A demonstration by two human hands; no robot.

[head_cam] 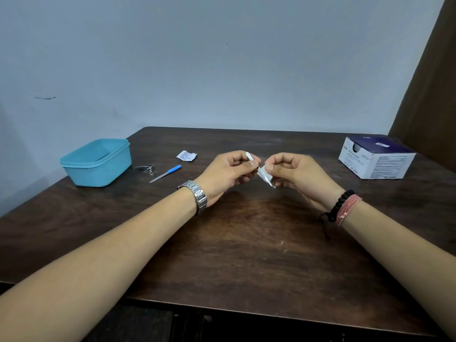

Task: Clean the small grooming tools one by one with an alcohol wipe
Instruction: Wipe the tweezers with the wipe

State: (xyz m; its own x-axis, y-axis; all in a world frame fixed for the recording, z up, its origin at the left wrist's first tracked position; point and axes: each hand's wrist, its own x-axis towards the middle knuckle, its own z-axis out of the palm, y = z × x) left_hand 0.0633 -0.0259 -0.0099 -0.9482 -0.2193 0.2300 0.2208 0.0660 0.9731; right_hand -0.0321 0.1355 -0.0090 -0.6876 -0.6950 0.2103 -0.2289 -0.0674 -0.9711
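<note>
My left hand [228,172] pinches a slim silver metal tool [262,173] near its upper end, above the middle of the dark wooden table [246,243]. The tool slants down to the right and ends in a small loop. My right hand [293,172] pinches a small white alcohol wipe [267,172] against the tool's shaft. To the left on the table lie a silver nail clipper [145,168] and a nail file with a blue handle [165,173].
A light blue plastic tub [98,162] stands at the table's left edge. A torn white wipe wrapper [186,156] lies behind the file. A white and dark blue box of swabs [376,156] sits at the far right. A pale wall rises behind.
</note>
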